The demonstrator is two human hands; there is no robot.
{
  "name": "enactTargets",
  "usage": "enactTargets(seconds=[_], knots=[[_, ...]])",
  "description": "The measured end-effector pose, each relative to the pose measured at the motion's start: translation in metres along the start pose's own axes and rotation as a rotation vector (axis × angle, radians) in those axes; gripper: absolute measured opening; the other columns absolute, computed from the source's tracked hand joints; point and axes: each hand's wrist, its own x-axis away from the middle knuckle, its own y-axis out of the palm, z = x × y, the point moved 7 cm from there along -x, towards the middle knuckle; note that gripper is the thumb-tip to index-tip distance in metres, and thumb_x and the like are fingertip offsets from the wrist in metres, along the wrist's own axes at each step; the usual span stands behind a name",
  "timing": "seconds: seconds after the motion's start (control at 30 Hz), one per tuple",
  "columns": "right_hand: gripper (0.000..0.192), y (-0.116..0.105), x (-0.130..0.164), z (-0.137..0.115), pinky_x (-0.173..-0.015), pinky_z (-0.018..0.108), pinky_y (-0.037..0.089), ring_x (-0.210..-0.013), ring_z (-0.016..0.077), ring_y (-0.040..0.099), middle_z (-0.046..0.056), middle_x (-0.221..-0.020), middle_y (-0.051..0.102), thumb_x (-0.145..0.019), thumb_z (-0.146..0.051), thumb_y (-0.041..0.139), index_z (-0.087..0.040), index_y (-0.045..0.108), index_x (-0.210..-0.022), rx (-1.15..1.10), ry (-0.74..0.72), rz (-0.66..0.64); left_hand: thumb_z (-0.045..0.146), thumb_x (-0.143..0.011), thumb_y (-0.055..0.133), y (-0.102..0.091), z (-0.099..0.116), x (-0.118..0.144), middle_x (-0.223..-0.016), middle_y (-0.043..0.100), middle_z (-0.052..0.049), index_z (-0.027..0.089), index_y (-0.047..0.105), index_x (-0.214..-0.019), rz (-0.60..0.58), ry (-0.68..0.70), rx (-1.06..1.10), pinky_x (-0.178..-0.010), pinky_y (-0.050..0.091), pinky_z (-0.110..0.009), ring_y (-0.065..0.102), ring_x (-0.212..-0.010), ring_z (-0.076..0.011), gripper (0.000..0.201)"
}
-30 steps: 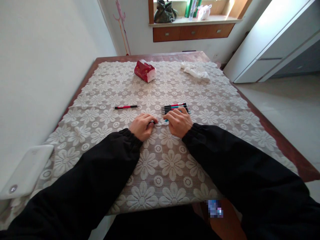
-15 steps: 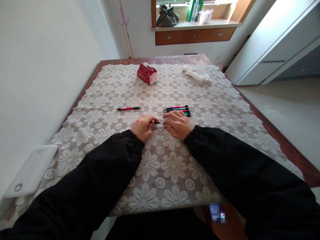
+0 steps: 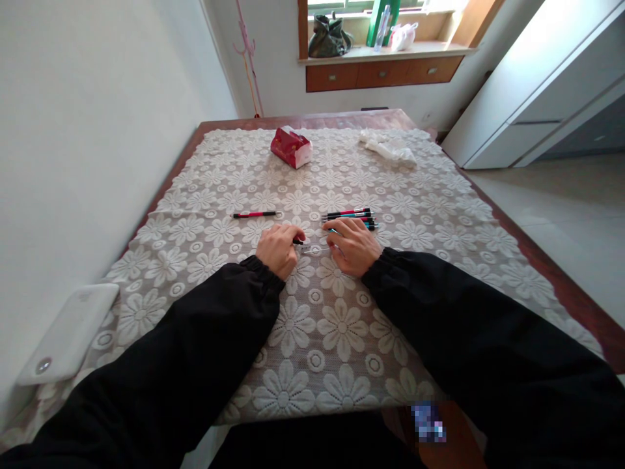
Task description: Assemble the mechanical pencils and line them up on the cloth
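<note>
My left hand (image 3: 277,249) rests on the tablecloth, thumb and forefinger closed on a small black piece (image 3: 297,242). Beside its fingertips lies a small clear piece (image 3: 306,248), with a thin clear strip reaching towards my right thumb. My right hand (image 3: 355,246) has bent fingers close to the cloth; whether it grips the strip is hard to see. Just beyond it, partly covered by its fingers, several slim pens (image 3: 349,213) in black, red and teal lie side by side. A single red and black pen (image 3: 254,214) lies apart, beyond my left hand.
A floral lace tablecloth (image 3: 293,322) covers the wooden table. Towards the far side are a red tissue pack (image 3: 291,148) and a crumpled white plastic bag (image 3: 389,149). At the near left corner lies a white flat device (image 3: 68,333). A wall runs along the left.
The black piece has shifted slightly left with my left fingers, and my right hand has drawn a little to the right. The gap between the hands is wider. The whole view shifted slightly.
</note>
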Motion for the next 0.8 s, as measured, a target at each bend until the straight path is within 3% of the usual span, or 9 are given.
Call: enactTargets(seconds=[0.27,0.5,0.8], knots=[[0.017,-0.001,0.000,0.006,-0.096,0.044,0.040,-0.105,0.0274,0.055,0.012,-0.115,0.069,-0.074,-0.015,0.058,-0.018,0.066,-0.089,0.040,0.022,-0.024,0.005,-0.082,0.051,0.000,0.004,0.002,-0.107,0.070,-0.006,0.024,0.069,-0.096,-0.047,-0.008,-0.112,-0.092,0.040,-0.046,0.057,-0.109,-0.0283,0.029],[0.016,0.000,0.001,0.014,-0.093,0.044,0.041,-0.103,0.0275,0.056,0.011,-0.112,0.070,-0.075,-0.014,0.057,-0.019,0.065,-0.088,0.056,0.033,-0.014,0.026,-0.086,0.063,0.002,0.009,0.003,-0.110,0.069,-0.006,0.024,0.070,-0.095,-0.052,0.063,-0.055,-0.096,0.042,-0.046,0.058,-0.111,-0.0288,0.012],[0.015,-0.003,0.001,0.013,-0.097,0.044,0.042,-0.107,0.0276,0.056,0.011,-0.114,0.069,-0.075,-0.013,0.058,-0.020,0.064,-0.087,0.006,0.010,0.023,0.025,-0.088,0.064,0.004,0.008,0.003,-0.108,0.070,-0.005,0.022,0.070,-0.093,-0.028,0.099,-0.031,-0.093,0.045,-0.045,0.059,-0.108,-0.0273,0.008]])
